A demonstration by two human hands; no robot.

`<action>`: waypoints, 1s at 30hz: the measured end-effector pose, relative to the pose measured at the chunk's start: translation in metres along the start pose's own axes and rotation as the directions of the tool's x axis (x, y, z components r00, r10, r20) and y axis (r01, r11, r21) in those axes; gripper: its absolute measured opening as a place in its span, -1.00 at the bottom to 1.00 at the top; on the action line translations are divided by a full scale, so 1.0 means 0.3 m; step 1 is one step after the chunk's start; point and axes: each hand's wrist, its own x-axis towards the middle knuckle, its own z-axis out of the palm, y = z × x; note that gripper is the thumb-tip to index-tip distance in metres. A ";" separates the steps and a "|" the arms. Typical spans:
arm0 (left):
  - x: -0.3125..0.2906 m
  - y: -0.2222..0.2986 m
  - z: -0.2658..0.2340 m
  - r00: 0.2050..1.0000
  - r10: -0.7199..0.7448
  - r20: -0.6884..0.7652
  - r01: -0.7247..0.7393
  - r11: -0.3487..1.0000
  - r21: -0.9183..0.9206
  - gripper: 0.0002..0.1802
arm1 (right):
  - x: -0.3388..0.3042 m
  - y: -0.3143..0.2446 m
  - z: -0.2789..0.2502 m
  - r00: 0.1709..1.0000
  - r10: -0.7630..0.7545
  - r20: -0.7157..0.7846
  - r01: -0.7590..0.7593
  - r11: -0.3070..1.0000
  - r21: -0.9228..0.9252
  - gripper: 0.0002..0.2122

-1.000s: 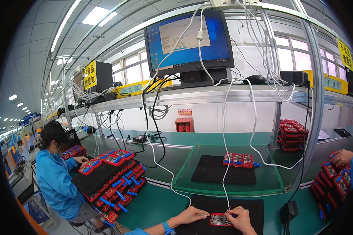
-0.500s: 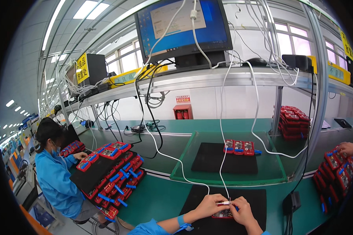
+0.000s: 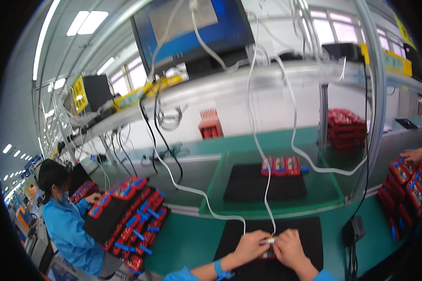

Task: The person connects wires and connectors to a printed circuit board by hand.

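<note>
Low in the head view, my left hand point(image 3: 251, 248) is closed, pinching a small white cable plug point(image 3: 268, 240). My right hand point(image 3: 290, 248) is closed at the plug's right end, and its fingers hide what they grip. A thin white cable point(image 3: 268, 206) runs down from above to between my hands. Beneath them lies a red tray with a circuit board point(image 3: 268, 255), mostly covered by my fingers. The tray rests on a black mat point(image 3: 312, 234). A second white cable point(image 3: 211, 213) drops behind my left hand.
Ahead, a red tray of boards point(image 3: 281, 166) sits on another black mat point(image 3: 239, 187) within a green-edged panel. Stacked red trays point(image 3: 136, 225) with blue clips stand left, beside a co-worker point(image 3: 70, 229). More stacks point(image 3: 403, 196) are right, touched by another person's hand point(image 3: 412, 154). A monitor point(image 3: 192, 33) stands overhead.
The whole view has tilted and shifted, with some blur. My hands stay together around the white plug, and the co-worker at left still reaches toward the trays.
</note>
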 end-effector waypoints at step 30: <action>0.003 -0.097 -0.002 0.920 -0.356 0.162 0.391 0.832 -0.393 -0.82 | 0.027 0.050 0.069 0.827 0.541 0.154 -0.540 0.687 0.485 -0.90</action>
